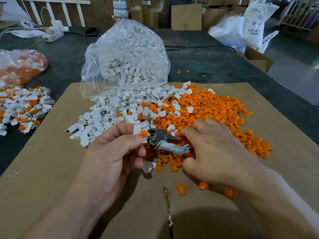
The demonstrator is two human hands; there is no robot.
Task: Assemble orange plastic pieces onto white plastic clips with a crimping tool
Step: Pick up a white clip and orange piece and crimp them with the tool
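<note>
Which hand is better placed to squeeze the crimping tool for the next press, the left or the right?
Right. The right hand grips the crimping tool by its handles, while the left hand pinches the white clip with its orange piece at the tool's head.

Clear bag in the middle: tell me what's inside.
White clips fill the bag and spill from its mouth onto the cardboard. Anything buried beneath the outer clips is hidden.

The right hand (219, 149) hides the handles of the crimping tool (164, 138). At nine o'clock the frame edge cuts off the orange-filled bag (20, 66). At one o'clock, the lettering on the sack (255, 26) is too blurred to read.
</note>
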